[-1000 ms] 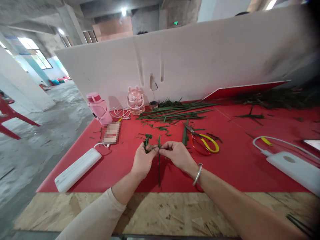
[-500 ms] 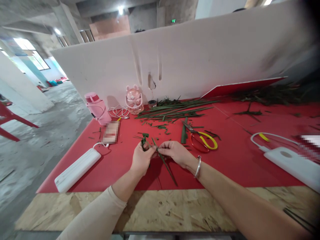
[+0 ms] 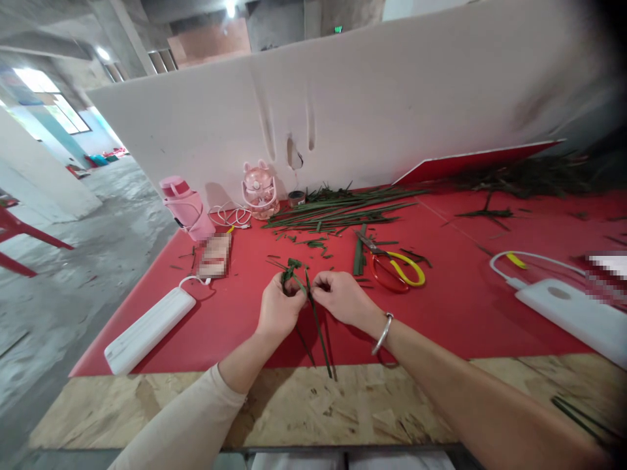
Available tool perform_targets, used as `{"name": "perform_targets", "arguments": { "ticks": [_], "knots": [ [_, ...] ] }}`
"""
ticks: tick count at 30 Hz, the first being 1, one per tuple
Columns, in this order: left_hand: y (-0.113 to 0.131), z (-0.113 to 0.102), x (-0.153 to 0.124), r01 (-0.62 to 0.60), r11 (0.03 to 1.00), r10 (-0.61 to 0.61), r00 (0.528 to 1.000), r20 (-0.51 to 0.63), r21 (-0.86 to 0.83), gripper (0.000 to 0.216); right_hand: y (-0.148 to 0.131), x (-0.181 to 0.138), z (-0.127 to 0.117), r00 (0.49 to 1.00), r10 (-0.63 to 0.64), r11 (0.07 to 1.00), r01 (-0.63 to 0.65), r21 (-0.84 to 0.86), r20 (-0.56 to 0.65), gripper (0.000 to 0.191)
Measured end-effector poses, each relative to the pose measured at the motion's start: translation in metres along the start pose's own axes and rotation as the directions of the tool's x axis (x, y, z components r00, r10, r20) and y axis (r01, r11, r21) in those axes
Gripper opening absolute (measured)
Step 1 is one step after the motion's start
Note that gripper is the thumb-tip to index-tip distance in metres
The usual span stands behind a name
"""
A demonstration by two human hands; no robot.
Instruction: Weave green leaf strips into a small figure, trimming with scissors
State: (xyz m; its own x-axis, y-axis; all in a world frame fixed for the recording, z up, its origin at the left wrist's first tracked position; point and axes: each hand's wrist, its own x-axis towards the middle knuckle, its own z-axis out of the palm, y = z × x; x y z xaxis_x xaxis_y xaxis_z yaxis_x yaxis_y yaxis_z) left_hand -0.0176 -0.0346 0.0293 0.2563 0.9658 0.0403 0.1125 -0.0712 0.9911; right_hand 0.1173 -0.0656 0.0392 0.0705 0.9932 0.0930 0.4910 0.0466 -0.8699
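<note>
My left hand (image 3: pixel 279 305) is closed around a small bundle of folded dark green leaf strips (image 3: pixel 292 266), which pokes out above the thumb and forefinger. Close beside it, my right hand (image 3: pixel 343 297), with a silver bangle at the wrist, pinches a long green leaf strip (image 3: pixel 321 336) near the folded piece. That strip hangs down toward the table's front edge, and a thinner one hangs to its left. The fingertips of both hands nearly meet. Behind my right hand lie scissors (image 3: pixel 396 269) with red and yellow handles, resting partly against a wide leaf piece (image 3: pixel 360 254).
Long green strips (image 3: pixel 337 212) and scraps lie on the red table cover (image 3: pixel 235 313). A white power bank (image 3: pixel 149 329) sits left, another (image 3: pixel 571 316) right. A pink bottle (image 3: pixel 189 209) and pink clear cup (image 3: pixel 259 189) stand before a white partition (image 3: pixel 392 111).
The long strip has swung to hang more steeply, and a second thin strip now shows below my hands. My right hand has turned slightly. The view has shifted a little.
</note>
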Motion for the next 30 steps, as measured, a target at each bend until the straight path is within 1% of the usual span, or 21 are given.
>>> {"name": "perform_targets", "arguments": {
  "ticks": [2,4,6,7,9,11,13,15,19,21,23,26,28,30],
  "knots": [
    [0.002,0.001,-0.001,-0.008,1.0,0.008,1.0,-0.008,0.005,0.018,0.003,0.001,0.001,0.999,0.044,0.992,-0.047,0.12,0.031,0.008],
    [0.003,0.001,-0.001,-0.02,1.0,0.02,1.0,0.001,0.019,0.019,0.005,0.003,0.0,0.993,0.077,0.971,-0.096,0.219,0.094,0.012],
    [0.002,0.0,-0.001,-0.024,0.999,0.023,1.0,0.016,0.044,0.019,0.006,0.003,-0.001,0.992,0.052,0.976,-0.074,0.205,0.112,0.014],
    [0.001,0.0,-0.001,-0.027,0.998,0.026,0.999,0.019,0.059,0.018,0.006,0.003,-0.002,0.996,0.02,0.987,-0.034,0.155,0.092,0.014],
    [-0.001,0.0,-0.001,-0.042,0.994,0.041,0.999,0.01,0.099,0.016,0.004,0.001,-0.002,0.998,-0.056,0.998,0.056,-0.011,0.034,0.013],
    [-0.002,0.0,-0.002,-0.056,0.984,0.061,0.998,-0.025,0.172,0.015,0.0,-0.001,-0.001,0.994,-0.11,0.973,0.108,-0.204,-0.002,0.014],
    [-0.001,0.0,-0.003,-0.067,0.964,0.085,0.995,-0.059,0.258,0.013,-0.004,-0.004,0.0,0.992,-0.129,0.934,0.122,-0.335,0.001,0.015],
    [0.0,0.001,-0.005,-0.078,0.948,0.109,0.99,-0.085,0.308,0.012,-0.007,-0.006,0.002,0.992,-0.123,0.905,0.118,-0.408,0.015,0.016],
    [0.004,0.004,-0.007,-0.107,0.942,0.15,0.982,-0.113,0.317,0.01,-0.009,-0.009,0.006,0.993,-0.121,0.829,0.105,-0.549,0.007,0.017],
    [0.005,0.005,-0.008,-0.112,0.941,0.157,0.98,-0.121,0.32,0.01,-0.01,-0.01,0.006,0.992,-0.125,0.807,0.101,-0.582,-0.001,0.017],
    [0.005,0.004,-0.007,-0.112,0.94,0.159,0.979,-0.126,0.321,0.01,-0.011,-0.01,0.006,0.991,-0.13,0.813,0.105,-0.572,-0.004,0.016],
    [0.002,0.001,-0.002,-0.071,0.956,0.119,0.981,-0.154,0.283,0.013,-0.012,-0.009,0.004,0.992,-0.127,0.874,0.112,-0.472,0.0,0.017],
    [-0.001,-0.003,0.003,0.002,0.984,0.026,0.987,-0.156,0.177,0.018,-0.01,-0.006,0.0,0.993,-0.113,0.933,0.114,-0.341,0.023,0.019],
    [-0.003,-0.005,0.008,0.083,0.996,-0.086,0.99,-0.111,-0.027,0.027,-0.004,-0.002,-0.006,0.994,-0.091,0.977,0.1,-0.188,0.056,0.021]
  ]
}}
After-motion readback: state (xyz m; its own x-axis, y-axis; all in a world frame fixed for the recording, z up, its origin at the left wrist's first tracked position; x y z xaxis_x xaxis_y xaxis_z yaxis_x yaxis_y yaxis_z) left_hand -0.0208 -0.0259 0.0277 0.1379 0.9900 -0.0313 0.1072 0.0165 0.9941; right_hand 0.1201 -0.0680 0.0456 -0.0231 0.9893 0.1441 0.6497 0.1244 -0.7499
